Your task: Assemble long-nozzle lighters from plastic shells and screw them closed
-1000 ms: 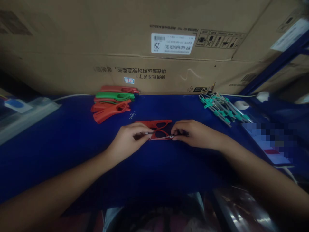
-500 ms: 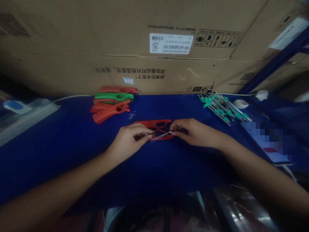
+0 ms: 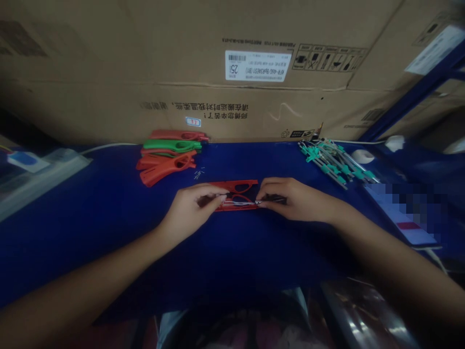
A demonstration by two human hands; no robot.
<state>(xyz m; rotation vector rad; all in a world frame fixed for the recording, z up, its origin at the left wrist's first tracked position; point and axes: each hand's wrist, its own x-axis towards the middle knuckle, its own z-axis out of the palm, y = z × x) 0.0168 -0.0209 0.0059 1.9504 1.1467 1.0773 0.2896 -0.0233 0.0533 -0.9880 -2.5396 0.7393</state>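
Observation:
Two red plastic lighter casing halves (image 3: 232, 185) lie on the blue surface, one behind the other, each with an oval finger opening. My left hand (image 3: 192, 203) is closed in a pinch over their left end, on a small dark part (image 3: 228, 194) with wires. Thin pale wires (image 3: 240, 203) stretch from there to my right hand (image 3: 285, 198), across the nearer half. That hand pinches their other end, at a small dark and metallic piece whose shape its fingers mostly hide.
Red and green lighter casings (image 3: 169, 165) are stacked at the back left, beside several tiny pins (image 3: 198, 173). Metal rods with teal fittings (image 3: 332, 162) lie at the back right. A phone-like screen (image 3: 410, 228) is at right. A cardboard box (image 3: 203, 63) walls off the back.
The wires between my hands now run flatter and lower, over the nearer casing half. My left hand has shifted slightly left, and the piece at my right fingers has turned.

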